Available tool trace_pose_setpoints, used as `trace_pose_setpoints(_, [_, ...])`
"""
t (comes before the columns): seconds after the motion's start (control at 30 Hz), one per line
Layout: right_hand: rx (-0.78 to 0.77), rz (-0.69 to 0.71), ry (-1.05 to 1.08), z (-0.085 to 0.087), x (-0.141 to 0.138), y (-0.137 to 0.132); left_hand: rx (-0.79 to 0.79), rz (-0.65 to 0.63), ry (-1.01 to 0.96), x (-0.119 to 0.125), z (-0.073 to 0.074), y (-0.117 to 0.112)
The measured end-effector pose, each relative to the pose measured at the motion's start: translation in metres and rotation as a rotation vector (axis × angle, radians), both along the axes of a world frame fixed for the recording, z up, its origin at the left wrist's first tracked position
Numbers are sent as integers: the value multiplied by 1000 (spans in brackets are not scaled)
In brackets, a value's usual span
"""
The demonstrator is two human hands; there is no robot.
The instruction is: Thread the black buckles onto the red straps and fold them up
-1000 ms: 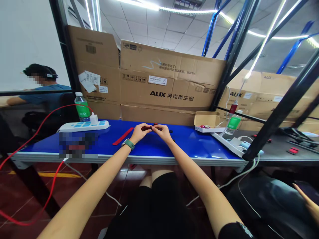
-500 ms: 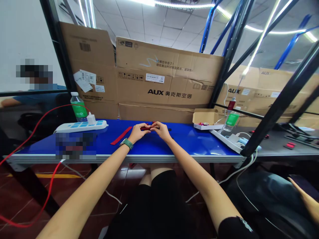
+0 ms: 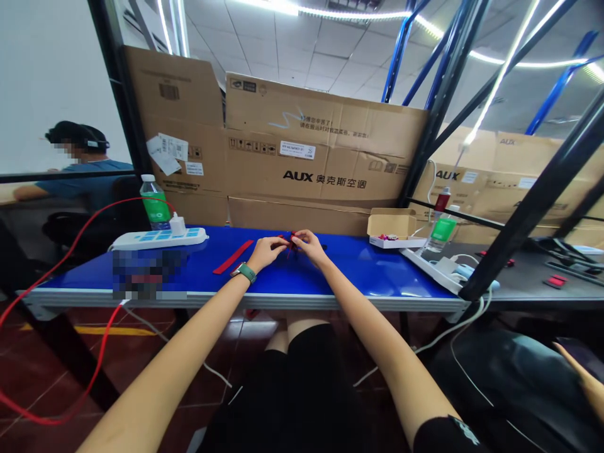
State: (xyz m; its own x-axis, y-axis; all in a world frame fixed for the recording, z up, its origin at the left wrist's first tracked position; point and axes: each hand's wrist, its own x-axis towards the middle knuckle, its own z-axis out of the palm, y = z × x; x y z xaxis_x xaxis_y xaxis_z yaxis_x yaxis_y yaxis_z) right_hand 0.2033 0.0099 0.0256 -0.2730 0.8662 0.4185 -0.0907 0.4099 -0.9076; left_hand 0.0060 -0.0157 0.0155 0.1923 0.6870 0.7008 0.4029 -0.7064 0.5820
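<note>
My left hand and my right hand meet over the middle of the blue tabletop. Between their fingertips is a small, thin red ribbon-like piece with dark parts, its exact shape too small to make out. Both hands are closed in a pinch on it. A flat red strip lies slantwise on the table, just left of my left hand. Past the right hand's fingers, a small dark item is partly visible on the table.
At the left stand a power strip and a green-labelled bottle. An open small carton with red bits sits at the back right, near another bottle. Cardboard walls the back. A seated person is at the left.
My fingertips have drawn slightly apart, and more of the red piece shows between them, part of it hanging down. The whole view has shifted slightly.
</note>
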Motion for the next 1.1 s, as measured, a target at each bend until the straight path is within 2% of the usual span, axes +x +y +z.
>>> trace_pose_setpoints(0.13, [-61, 79, -35, 1, -1, -5, 60, 50, 33, 1, 2, -4])
trace_pose_setpoints(0.3, [-108, 114, -56, 4, -1, -10, 165, 123, 131, 0, 6, -7])
trace_pose_setpoints(0.43, [-169, 179, -32, 8, 0, -16, 215, 131, 188, 3, 8, -13])
trace_pose_setpoints(0.6, [-195, 97, 6, 9, 1, -12, 228, 113, 201, 6, 10, -16])
trace_pose_setpoints(0.7, [-191, 51, 50, 8, 3, -8, 207, 108, 164, 5, 10, -15])
trace_pose_setpoints(0.87, [-187, 92, 58, 4, 6, -2, 143, 108, 66, 4, 9, -13])
trace_pose_setpoints(1.03, [-69, 72, -13, -3, 3, 4, -117, -83, -29, 7, 1, -7])
trace_pose_setpoints(1.1, [-63, 86, -56, -3, 3, 4, -129, -100, -29, 7, -2, -3])
